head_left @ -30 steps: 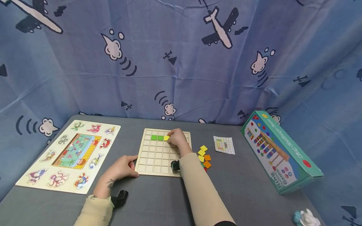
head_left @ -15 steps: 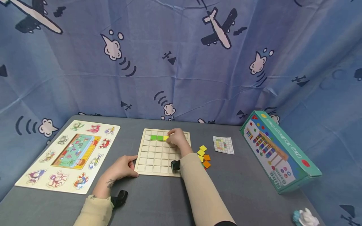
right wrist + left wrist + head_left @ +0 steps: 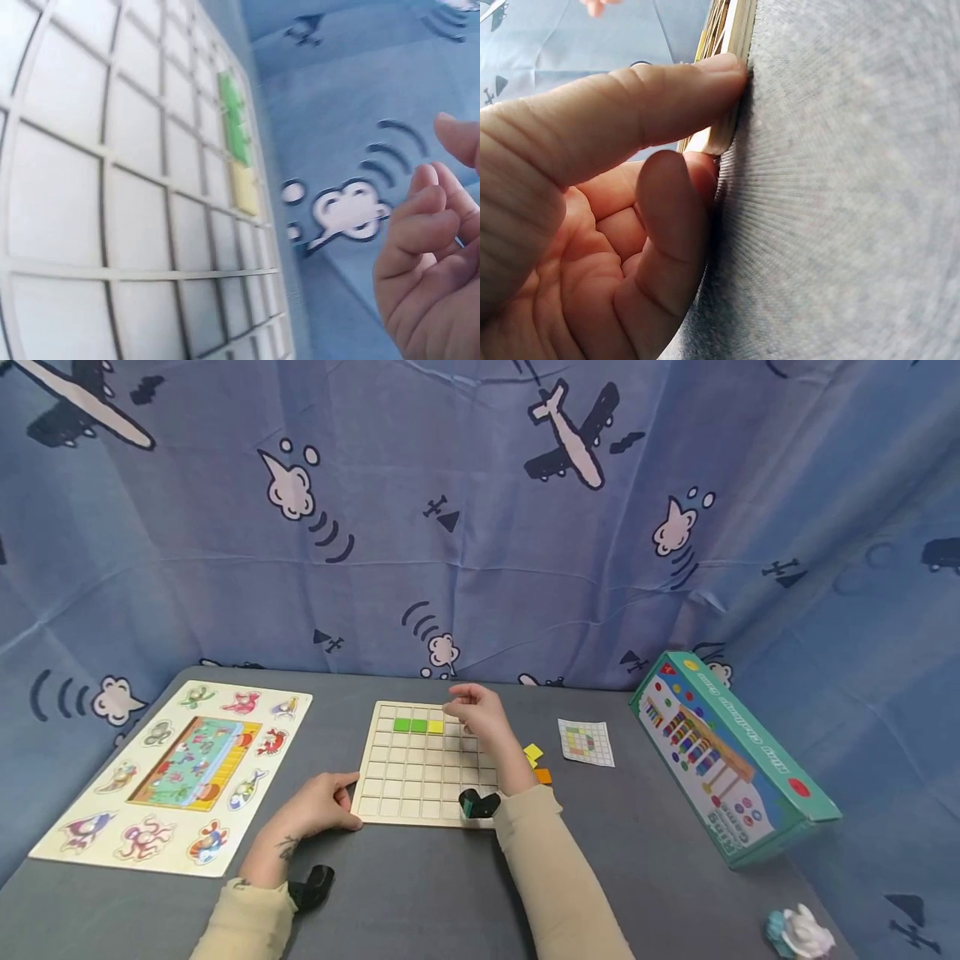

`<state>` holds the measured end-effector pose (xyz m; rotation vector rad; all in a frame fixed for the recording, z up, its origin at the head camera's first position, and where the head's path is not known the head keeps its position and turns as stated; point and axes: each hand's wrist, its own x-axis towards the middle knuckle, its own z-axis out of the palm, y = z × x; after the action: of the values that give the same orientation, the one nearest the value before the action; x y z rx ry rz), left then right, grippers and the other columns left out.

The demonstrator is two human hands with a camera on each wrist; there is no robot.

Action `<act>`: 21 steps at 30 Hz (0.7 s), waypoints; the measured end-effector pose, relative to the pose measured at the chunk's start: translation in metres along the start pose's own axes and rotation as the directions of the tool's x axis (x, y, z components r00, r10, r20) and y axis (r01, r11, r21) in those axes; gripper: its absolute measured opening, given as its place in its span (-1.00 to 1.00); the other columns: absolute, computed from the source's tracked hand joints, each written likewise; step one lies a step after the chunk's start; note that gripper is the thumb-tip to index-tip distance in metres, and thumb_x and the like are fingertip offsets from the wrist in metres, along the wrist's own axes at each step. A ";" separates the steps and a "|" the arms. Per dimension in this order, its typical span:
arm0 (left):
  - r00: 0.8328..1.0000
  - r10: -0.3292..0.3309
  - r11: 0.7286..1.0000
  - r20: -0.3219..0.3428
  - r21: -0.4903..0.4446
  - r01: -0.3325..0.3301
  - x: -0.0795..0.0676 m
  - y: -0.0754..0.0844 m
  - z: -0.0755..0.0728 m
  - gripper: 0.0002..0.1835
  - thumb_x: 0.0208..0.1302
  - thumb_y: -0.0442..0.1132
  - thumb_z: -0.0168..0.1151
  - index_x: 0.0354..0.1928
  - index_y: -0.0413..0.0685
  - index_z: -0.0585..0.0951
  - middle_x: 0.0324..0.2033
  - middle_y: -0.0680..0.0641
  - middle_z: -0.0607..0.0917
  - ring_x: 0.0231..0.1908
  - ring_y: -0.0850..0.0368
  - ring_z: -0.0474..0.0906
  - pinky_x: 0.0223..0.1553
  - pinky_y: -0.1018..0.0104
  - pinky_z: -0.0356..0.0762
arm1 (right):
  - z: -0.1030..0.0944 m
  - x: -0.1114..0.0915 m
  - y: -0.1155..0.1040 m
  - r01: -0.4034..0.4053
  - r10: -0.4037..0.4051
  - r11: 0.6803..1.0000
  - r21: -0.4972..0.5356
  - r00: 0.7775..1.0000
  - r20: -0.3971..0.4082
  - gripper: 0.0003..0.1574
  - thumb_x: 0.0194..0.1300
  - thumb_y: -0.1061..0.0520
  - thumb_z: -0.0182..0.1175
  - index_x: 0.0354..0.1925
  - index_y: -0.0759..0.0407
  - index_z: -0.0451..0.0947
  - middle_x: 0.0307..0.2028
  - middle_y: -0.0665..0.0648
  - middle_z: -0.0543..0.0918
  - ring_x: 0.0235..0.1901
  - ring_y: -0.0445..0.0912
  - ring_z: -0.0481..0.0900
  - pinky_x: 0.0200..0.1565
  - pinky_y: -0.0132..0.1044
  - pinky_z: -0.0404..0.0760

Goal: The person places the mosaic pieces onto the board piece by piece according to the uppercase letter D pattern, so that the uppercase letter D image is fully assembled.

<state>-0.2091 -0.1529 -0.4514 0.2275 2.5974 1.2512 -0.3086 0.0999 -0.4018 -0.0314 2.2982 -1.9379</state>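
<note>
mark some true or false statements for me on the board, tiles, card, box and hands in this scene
1. The left hand touches the board. True.
2. The board's yellow tile lies between two green tiles. False: in the head view, the yellow tile sits to the right of both green tiles.
3. The right hand holds a green tile. False: no tile shows in the right hand.
4. The box stands to the right of the card. True.
5. The card lies on the board. False: it lies apart from it, on the table.
</note>
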 end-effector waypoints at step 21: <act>1.000 0.014 1.000 0.002 -0.017 -0.014 -0.002 0.001 0.000 -0.17 -0.28 -0.42 0.44 0.19 -0.41 0.39 -0.69 -0.02 0.45 -0.68 0.19 0.31 -0.64 0.37 0.24 | -0.059 -0.062 -0.010 0.114 -0.106 0.993 0.035 0.979 -0.172 -0.60 0.14 0.29 0.22 0.00 0.23 0.48 -0.39 -0.03 0.51 -0.53 -0.20 0.37 -0.54 -0.40 0.32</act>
<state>-0.2072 -0.1534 -0.4504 0.2436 2.5864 1.2764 -0.2543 0.1627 -0.3771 0.0125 2.4052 -2.1223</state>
